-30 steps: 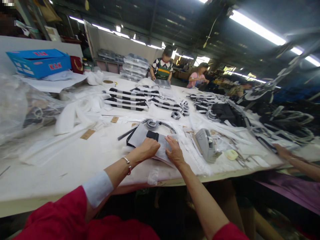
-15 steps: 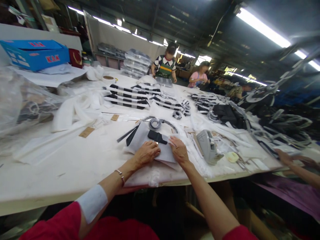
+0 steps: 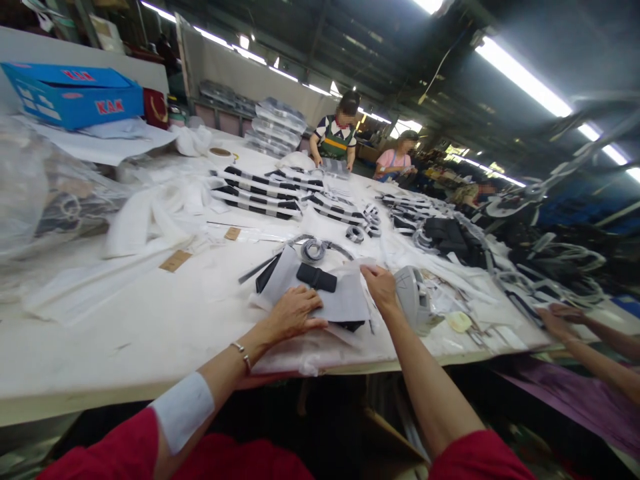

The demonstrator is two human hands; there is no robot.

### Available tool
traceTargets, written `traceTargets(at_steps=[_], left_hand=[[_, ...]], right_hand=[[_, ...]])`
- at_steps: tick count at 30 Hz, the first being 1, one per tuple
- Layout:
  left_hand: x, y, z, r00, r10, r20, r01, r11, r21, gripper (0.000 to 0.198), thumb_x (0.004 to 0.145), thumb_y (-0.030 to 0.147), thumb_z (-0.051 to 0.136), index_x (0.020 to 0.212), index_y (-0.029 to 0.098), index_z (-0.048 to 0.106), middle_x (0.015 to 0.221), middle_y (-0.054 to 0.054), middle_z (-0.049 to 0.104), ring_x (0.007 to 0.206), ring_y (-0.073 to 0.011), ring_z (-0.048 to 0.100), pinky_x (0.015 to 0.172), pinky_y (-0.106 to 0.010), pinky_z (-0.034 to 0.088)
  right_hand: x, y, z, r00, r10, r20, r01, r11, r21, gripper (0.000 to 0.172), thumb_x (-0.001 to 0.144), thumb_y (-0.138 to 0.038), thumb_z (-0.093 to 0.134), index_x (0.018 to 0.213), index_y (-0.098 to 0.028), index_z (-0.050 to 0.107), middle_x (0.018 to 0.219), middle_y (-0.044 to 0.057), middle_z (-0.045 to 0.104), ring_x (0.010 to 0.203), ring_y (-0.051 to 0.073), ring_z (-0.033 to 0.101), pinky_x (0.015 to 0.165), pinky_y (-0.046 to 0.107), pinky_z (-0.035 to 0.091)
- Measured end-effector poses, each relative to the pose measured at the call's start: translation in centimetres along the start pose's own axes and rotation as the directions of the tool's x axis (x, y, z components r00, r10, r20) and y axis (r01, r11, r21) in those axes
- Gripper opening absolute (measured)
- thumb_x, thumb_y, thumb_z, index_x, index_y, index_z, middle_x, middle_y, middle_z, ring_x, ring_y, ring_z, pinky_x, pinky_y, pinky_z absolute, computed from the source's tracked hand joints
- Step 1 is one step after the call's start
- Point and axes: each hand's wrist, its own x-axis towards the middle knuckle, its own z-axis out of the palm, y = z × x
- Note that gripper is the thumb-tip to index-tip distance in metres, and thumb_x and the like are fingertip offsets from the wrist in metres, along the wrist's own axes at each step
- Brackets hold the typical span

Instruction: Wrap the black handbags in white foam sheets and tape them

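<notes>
A thin white wrapping sheet [image 3: 345,293] lies over a black item [image 3: 353,326], whose dark edge shows below it. On the sheet rests a small flat black piece [image 3: 325,281] with a band across it. My left hand [image 3: 295,313] lies on the sheet just below this piece, fingers stretched and thumb apart. At the sheet's upper right edge, my right hand [image 3: 381,285] pinches it between thumb and fingers. Behind the sheet sit a coiled grey strap [image 3: 313,249] and a longer dark strap. What is under the sheet is mostly hidden.
A grey tape dispenser [image 3: 413,297] stands right of my right hand. Wrapped black-and-white striped bundles [image 3: 260,200] lie farther back. A blue box [image 3: 100,100] sits far left. A co-worker's hands [image 3: 560,320] work at the right; other people stand behind the table.
My right hand has moved right and slightly up with the sheet's edge, spreading it. My left hand's fingers have flattened and its thumb has moved out. More of the black item shows below the sheet.
</notes>
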Motion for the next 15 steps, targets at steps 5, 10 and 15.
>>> traceTargets(at_steps=[5, 10, 15], left_hand=[[0.9, 0.2, 0.0, 0.996, -0.084, 0.019, 0.084, 0.996, -0.039, 0.025, 0.100, 0.036, 0.047, 0.087, 0.024, 0.065, 0.091, 0.001, 0.065, 0.086, -0.0175, 0.053, 0.078, -0.032, 0.038], [0.8, 0.5, 0.2, 0.992, -0.124, -0.027, 0.122, 0.991, -0.057, 0.017, 0.092, 0.040, 0.062, 0.090, 0.023, 0.065, 0.092, 0.000, 0.065, 0.090, -0.0186, 0.054, 0.080, -0.033, 0.040], [-0.2, 0.2, 1.2, 0.992, -0.068, -0.110, 0.066, 0.998, -0.014, 0.024, 0.089, 0.040, 0.065, 0.102, 0.021, 0.063, 0.103, -0.003, 0.067, 0.097, -0.0218, 0.056, 0.086, -0.036, 0.042]], right_hand=[[-4.1, -1.5, 0.3, 0.909, -0.412, 0.060, 0.405, 0.908, 0.110, 0.022, 0.088, -0.034, 0.057, 0.093, -0.021, 0.073, 0.108, 0.009, 0.075, 0.105, 0.022, 0.068, 0.098, 0.036, 0.050], [-8.2, -1.0, 1.0, 0.729, -0.627, 0.275, 0.642, 0.766, 0.044, 0.023, 0.091, -0.015, 0.048, 0.097, -0.020, 0.070, 0.106, 0.009, 0.074, 0.112, 0.020, 0.065, 0.101, 0.035, 0.048], [-10.3, -0.9, 1.6, 0.732, -0.635, 0.248, 0.657, 0.754, -0.011, 0.027, 0.091, -0.010, 0.047, 0.105, -0.021, 0.067, 0.104, 0.008, 0.074, 0.109, 0.019, 0.065, 0.110, 0.042, 0.040]])
